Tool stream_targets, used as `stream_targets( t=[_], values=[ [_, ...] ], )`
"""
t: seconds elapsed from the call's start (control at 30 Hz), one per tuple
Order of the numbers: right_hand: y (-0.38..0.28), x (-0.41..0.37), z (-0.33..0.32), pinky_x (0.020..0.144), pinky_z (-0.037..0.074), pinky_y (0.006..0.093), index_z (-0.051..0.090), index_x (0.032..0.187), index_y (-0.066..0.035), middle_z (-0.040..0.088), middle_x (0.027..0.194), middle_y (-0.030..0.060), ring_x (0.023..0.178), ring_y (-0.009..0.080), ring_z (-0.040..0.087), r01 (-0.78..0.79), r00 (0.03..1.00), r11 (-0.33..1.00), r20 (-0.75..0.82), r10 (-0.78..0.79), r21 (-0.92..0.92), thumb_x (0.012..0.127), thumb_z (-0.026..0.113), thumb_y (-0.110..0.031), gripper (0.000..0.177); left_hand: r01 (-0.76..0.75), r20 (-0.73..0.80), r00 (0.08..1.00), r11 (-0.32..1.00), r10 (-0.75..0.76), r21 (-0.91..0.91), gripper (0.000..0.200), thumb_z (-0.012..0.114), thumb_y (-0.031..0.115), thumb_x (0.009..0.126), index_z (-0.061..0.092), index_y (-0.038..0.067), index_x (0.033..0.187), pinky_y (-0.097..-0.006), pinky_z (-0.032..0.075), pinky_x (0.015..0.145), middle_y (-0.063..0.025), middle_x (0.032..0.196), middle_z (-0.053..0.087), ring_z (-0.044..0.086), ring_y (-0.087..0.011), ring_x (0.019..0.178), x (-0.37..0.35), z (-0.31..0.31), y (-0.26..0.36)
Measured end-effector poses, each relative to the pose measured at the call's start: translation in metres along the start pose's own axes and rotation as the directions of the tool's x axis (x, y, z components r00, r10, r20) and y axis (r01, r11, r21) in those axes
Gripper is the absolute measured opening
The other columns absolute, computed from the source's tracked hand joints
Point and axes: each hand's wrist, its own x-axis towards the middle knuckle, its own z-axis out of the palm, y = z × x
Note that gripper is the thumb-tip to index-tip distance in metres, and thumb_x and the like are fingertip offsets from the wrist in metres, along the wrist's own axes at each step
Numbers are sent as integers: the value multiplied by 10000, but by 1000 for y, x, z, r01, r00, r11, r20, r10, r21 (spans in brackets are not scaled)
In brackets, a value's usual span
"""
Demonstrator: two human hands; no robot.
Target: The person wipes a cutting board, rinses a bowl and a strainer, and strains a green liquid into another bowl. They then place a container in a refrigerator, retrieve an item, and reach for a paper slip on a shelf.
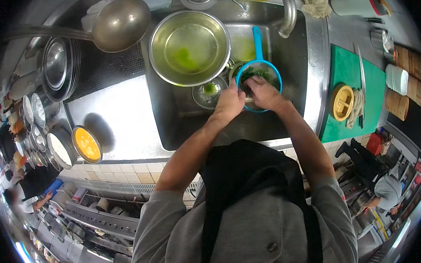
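A blue-rimmed strainer point(280, 74) with a blue handle sits over the sink, holding finely chopped green herbs point(255, 72). My left hand point(231, 99) is closed on the near-left side of its rim. Inside the strainer, my right hand point(266, 94) has its fingers bunched in the herbs; its fingertips are partly hidden. To the left stands a large metal bowl point(191, 79) with greenish liquid and a bright green patch. A smaller bowl point(203, 100) with some green in it lies just below, partly covered by the large one.
The faucet point(289, 18) curves over the sink point(287, 127). On the right, a green cutting board point(369, 81) bears a long knife point(361, 69) and a yellow divided dish point(342, 102). A bowl of orange liquid point(87, 145) stands left. Co-workers are at both sides behind.
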Motion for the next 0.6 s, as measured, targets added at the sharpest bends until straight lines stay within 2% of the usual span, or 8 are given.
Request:
stream_targets(
  t=[0.07, 0.13, 0.23, 0.3, 0.4, 0.47, 0.53, 0.6],
  values=[
    [-3, -4, -1, 993, 474, 483, 567, 1169, -27, 584, 1217, 234, 1194, 422, 546, -17, 996, 1000, 88, 16, 12, 842, 554, -28, 328, 33, -59, 998, 998, -36, -44, 547, 575, 136, 887, 371, -107, 1333, -543, 549, 709, -283, 777, 668, 670, -463, 761, 5, 0, -9],
    [-6, -5, -10, 1000, 475, 476, 569, 1184, -30, 580, 1236, 231, 1201, 416, 545, -32, 984, 999, 178, 28, 23, 845, 559, -31, 339, 51, -52, 997, 997, -54, -57, 541, 584, 141, 886, 378, -96, 1327, -550, 544, 721, -292, 802, 667, 662, -474, 794, 2, -4, -7],
    [-2, -9, -30, 1004, 484, 464, 553, 1268, -36, 569, 1262, 209, 1211, 396, 549, -89, 989, 996, -117, 85, -29, 828, 603, -50, 443, 56, -53, 997, 998, -57, -35, 531, 592, 150, 888, 388, -74, 1324, -555, 542, 732, -301, 821, 665, 657, -483, 811, -2, -6, -5],
    [-2, -10, -28, 1001, 486, 467, 544, 1272, -26, 568, 1259, 215, 1215, 398, 547, -105, 989, 994, -112, 100, -39, 823, 606, -52, 453, 42, -61, 997, 999, -41, 4, 528, 591, 153, 891, 389, -63, 1328, -553, 544, 730, -299, 816, 666, 660, -482, 796, -5, -6, -5],
    [-3, -9, -12, 997, 486, 474, 528, 1274, -8, 564, 1248, 235, 1204, 413, 548, -133, 988, 990, -89, 129, -41, 805, 614, -39, 478, 56, -42, 997, 991, -61, -123, 538, 585, 146, 895, 380, -47, 1353, -536, 556, 703, -295, 806, 666, 672, -468, 747, -2, 2, -1],
    [-4, -8, 3, 998, 485, 478, 520, 1273, 1, 561, 1241, 250, 1190, 426, 551, -138, 989, 990, -64, 137, -19, 792, 618, -24, 492, 73, -69, 994, 975, -89, -211, 423, 565, 92, 909, 427, -51, 1282, -414, 597, 550, -234, 802, 676, 711, -325, 626, -1, 11, -3],
    [-12, -3, 8, 992, 483, 482, 517, 1264, 4, 566, 1195, 270, 1140, 453, 562, -106, 987, 980, -99, 123, 168, 780, 616, 15, 494, 127, -33, 990, 961, -139, -244, 419, 556, 96, 915, 431, -54, 1285, -410, 598, 542, -233, 809, 677, 713, -321, 631, -7, 1, 10],
    [-18, -2, 6, 976, 481, 479, 528, 1247, -2, 574, 1180, 257, 1131, 450, 562, -80, 983, 973, -144, 113, 215, 789, 631, 14, 470, 181, 14, 983, 943, -184, -281, 416, 548, 101, 920, 435, -56, 1288, -405, 599, 534, -233, 816, 679, 715, -317, 636, -10, -5, 16]
  ],
)
